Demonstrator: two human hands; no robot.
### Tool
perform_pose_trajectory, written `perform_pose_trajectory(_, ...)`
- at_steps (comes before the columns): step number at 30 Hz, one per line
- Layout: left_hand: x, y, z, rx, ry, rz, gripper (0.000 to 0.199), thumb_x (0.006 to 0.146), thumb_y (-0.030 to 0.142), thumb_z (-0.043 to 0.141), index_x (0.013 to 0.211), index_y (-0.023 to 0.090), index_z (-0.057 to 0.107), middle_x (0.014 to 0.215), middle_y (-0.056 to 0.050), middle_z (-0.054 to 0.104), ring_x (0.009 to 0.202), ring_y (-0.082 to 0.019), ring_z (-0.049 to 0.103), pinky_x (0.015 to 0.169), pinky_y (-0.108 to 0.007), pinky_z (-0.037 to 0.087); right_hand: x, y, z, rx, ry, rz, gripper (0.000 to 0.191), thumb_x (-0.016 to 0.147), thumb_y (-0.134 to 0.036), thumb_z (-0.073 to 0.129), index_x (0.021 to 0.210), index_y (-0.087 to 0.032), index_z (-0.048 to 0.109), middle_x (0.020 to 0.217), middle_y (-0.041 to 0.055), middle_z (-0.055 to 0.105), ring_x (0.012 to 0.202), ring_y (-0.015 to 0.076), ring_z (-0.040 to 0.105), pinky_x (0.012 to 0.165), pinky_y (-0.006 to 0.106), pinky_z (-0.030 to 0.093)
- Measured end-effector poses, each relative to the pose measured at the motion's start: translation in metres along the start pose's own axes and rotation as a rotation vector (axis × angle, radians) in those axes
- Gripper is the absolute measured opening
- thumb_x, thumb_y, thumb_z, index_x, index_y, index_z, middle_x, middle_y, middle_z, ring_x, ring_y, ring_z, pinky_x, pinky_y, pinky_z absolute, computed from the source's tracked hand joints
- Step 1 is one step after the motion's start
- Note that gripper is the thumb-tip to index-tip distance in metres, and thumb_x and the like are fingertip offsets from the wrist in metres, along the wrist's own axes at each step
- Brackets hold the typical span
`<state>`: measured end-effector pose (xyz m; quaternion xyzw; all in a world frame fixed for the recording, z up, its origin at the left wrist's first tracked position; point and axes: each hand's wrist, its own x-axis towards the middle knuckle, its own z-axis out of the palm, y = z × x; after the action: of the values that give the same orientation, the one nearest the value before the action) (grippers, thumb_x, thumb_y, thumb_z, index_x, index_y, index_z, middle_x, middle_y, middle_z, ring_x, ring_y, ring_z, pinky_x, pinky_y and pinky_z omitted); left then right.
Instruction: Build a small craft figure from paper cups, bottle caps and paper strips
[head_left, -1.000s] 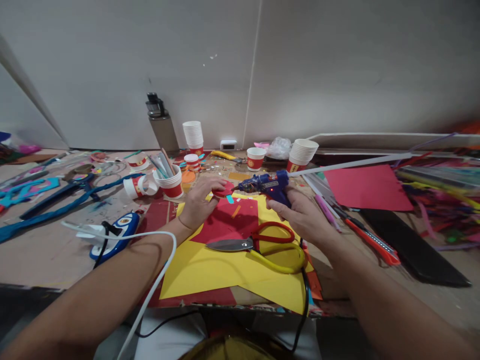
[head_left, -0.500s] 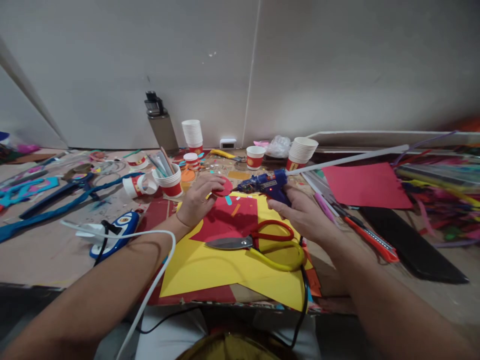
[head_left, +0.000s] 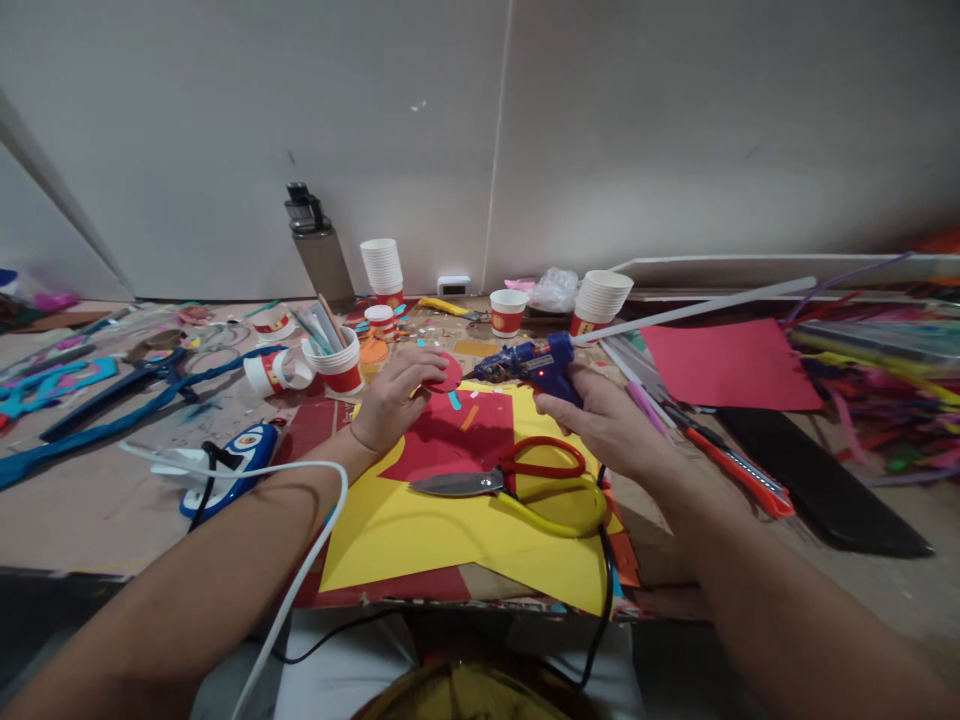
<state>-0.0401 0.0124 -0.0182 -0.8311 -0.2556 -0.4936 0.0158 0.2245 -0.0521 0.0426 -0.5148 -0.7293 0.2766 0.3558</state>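
Note:
Between the fingers of my left hand [head_left: 394,395] is a round red paper disc [head_left: 448,374], held above the sheets. My right hand [head_left: 604,410] grips a blue hot glue gun [head_left: 551,368] by its handle, a small red light glowing on its side. The nozzle points left, close to the disc's edge; whether they touch I cannot tell. A long white glue stick [head_left: 697,307] sticks out of its back. Below the hands, scissors [head_left: 517,483] with a red and a yellow handle lie on red paper [head_left: 450,440] and yellow paper [head_left: 405,540].
Paper cups [head_left: 335,362] with pens stand left, with cup stacks [head_left: 602,300] and a bottle [head_left: 319,245] along the wall. A red box cutter [head_left: 739,472] and a black slab [head_left: 825,490] lie right. A white cable [head_left: 322,540] crosses my left forearm; a blue power strip [head_left: 251,455] sits beside it.
Both hands keep nearly the same pose, with the disc and the glue gun still held. The whole view has shifted very slightly.

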Motion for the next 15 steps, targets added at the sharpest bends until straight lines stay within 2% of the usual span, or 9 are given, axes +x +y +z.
perform_pose_trajectory(11,-0.0007,0.001,-0.001,-0.011,-0.034,-0.024,0.03,0.075,-0.001,0.051,0.092,0.022,0.06,0.108,-0.006,0.069,0.111,-0.02,0.061,0.101,-0.046,0.047,0.0019,-0.0031,0.001,0.006,-0.026,-0.01,0.026,0.084,-0.036,0.057,0.101,-0.018,0.062,0.065,0.0008,0.055,0.063,0.017,0.051,0.054,0.027,0.044)
perform_pose_trajectory(15,-0.0004,0.0021,-0.0016,-0.026,-0.034,-0.018,0.03,0.076,-0.001,0.051,0.093,0.022,0.06,0.108,-0.006,0.069,0.112,-0.02,0.061,0.101,-0.045,0.048,0.0016,-0.0001,0.0011,-0.018,-0.033,-0.017,0.029,0.085,-0.036,0.056,0.107,-0.018,0.062,0.071,0.0031,0.061,0.071,0.0204,0.057,0.061,0.031,0.048)
